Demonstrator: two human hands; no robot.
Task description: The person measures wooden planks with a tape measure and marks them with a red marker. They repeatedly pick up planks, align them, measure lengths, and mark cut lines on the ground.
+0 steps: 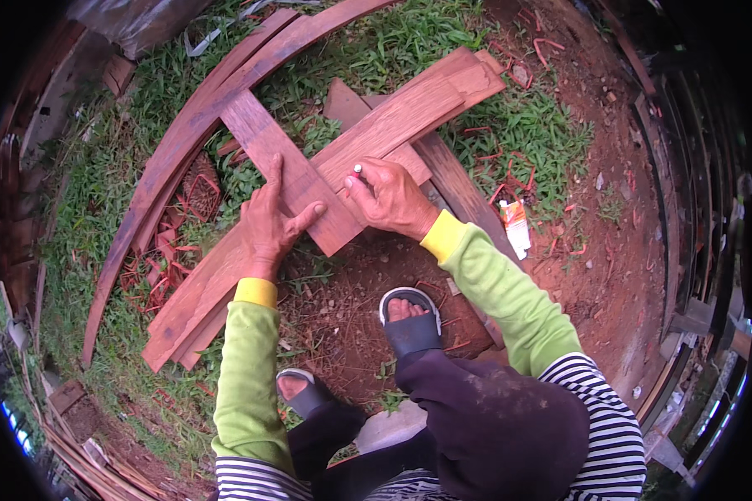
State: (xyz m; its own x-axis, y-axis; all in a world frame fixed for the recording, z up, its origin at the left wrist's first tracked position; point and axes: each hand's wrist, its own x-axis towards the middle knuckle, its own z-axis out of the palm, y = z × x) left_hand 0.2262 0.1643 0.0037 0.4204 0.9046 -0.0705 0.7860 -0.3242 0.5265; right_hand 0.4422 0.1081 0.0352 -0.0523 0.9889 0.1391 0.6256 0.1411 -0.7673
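A short flat reddish-brown board point(288, 167) lies crosswise over a stack of longer wooden planks point(393, 121). My left hand point(269, 224) rests at the short board's left edge, index finger and thumb spread apart. Near that board's right edge, my right hand point(390, 194) is closed around a slim pen point(358, 169); only its pale round end shows, and the rest is hidden by the fingers. The stack slants from lower left to upper right.
Long curved wooden strips point(163, 175) lie on the grass at the left, one end meeting the short board. A darker plank point(464, 188) runs beneath the stack. An orange-and-white packet point(516, 227) sits on the soil at the right. My sandalled feet point(411, 321) are close by.
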